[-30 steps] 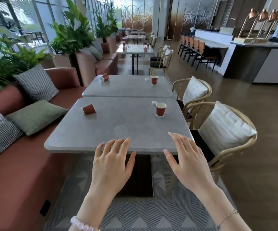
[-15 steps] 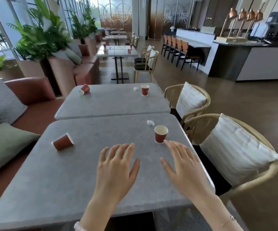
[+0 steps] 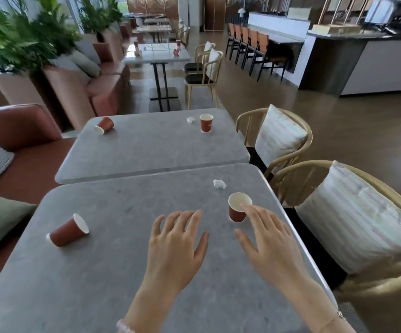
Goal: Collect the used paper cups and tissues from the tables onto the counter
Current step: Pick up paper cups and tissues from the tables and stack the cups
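Now | upright cup (image 3: 238, 210) just beyond right hand (image 3: 274, 246) (fingertips near rim)

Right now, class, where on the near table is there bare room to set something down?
Free: between the tipped cup and the left hand, and the near table's front left corner. Crowded: the right edge, with upright cup, tissue, right hand.

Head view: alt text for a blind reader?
Open left hand and right hand over a grey table, the right at an upright cup; a tissue lies beyond it, a tipped cup at left. The next table holds a second cup, second tissue and second tipped cup.
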Motion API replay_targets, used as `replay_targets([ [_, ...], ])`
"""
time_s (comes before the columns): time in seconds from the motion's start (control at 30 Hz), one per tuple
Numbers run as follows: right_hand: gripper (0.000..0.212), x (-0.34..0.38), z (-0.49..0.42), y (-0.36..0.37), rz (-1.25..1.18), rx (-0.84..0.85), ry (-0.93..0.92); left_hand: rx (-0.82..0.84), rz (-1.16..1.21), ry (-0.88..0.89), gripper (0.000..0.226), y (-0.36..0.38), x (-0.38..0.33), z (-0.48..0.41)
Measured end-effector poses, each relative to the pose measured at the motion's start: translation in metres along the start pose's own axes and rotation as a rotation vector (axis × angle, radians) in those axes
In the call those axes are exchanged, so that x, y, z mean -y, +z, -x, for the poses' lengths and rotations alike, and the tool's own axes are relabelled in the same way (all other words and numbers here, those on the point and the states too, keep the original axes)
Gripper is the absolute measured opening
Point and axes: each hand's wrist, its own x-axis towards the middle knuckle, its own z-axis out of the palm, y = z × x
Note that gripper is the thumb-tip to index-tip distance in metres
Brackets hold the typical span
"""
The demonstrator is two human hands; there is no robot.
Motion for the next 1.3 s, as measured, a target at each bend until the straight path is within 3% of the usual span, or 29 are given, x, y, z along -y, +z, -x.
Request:
replay_targets([
  [0.3,0.053,-0.043,-0.028,0.025,-0.035,0.059,0.011,0.119,0.008,-0.036,0.045,0.047,-0.014,-0.029],
  [0.73,0.056,-0.086,-0.036,0.063,-0.094,0.16,0.051,0.158,0.01,-0.089,0.043,0.087,-0.021,-0.035],
  [0.97,0.078,-0.111,-0.039,0.096,-0.372,0.286,0.289,0.172,-0.023,-0.135,0.044,0.096,-0.016,-0.025],
  [1.3,0.102,-0.125,-0.073,0.17,-0.7,0.273,0.547,0.167,-0.055,-0.182,0.043,0.102,-0.016,-0.029],
])
